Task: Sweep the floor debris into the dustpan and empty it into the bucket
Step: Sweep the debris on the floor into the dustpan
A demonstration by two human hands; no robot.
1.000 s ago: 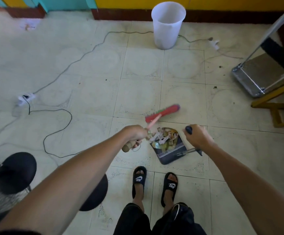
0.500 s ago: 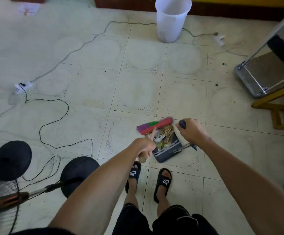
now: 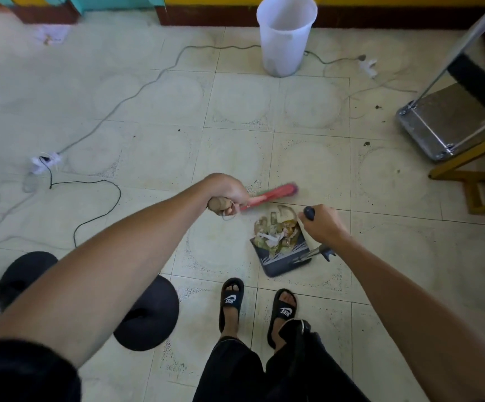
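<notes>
"NIKE" sandals (image 3: 231, 300) — white lettering

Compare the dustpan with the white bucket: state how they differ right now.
The dustpan is dark and flat, lying low on the floor; the bucket is white, tall and upright. The dustpan holds a heap of debris; the bucket's visible inside looks bare. The right hand grips the dustpan's handle; nothing touches the bucket, which stands farther off by the wall. Both rest on the tile floor.

grey cable (image 3: 137, 92) across tiles | two black round bases (image 3: 148, 314) lower left | metal cart (image 3: 438, 123) right
</notes>
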